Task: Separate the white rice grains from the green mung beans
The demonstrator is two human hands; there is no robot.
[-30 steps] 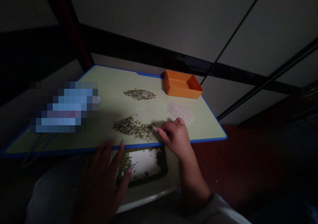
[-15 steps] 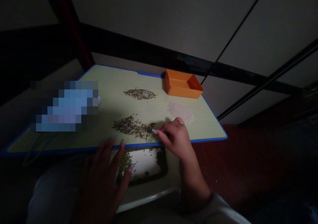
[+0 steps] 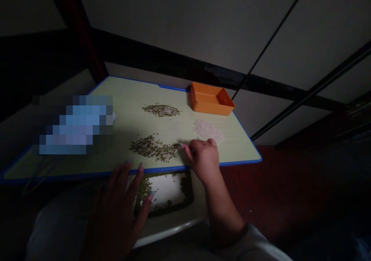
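My right hand (image 3: 203,156) is closed with curled fingers beside the right end of the near pile of green beans mixed with white grains (image 3: 155,148). Its thumb points toward the pile; whatever the fingertips hold is hidden. Just beyond this hand lies a pile of white, rice-like grains (image 3: 208,129). Another mixed pile of green beans and white grains (image 3: 161,110) lies farther back. My left hand (image 3: 120,199) is open, fingers spread, at the table's front edge. Its thumb is over the left side of a white tray (image 3: 166,189) with green beans along its sides.
An orange box (image 3: 213,108) stands at the back right of the pale yellow table (image 3: 127,95) with its blue rim. A blurred-out bluish object (image 3: 77,126) is on the left, with a thin cord-like loop below it. Cabinet panels rise behind.
My right hand has drawn slightly away from the near pile, its thumb tip a little higher and closer to the fingers. My left hand stays in place. The view has shifted slightly.
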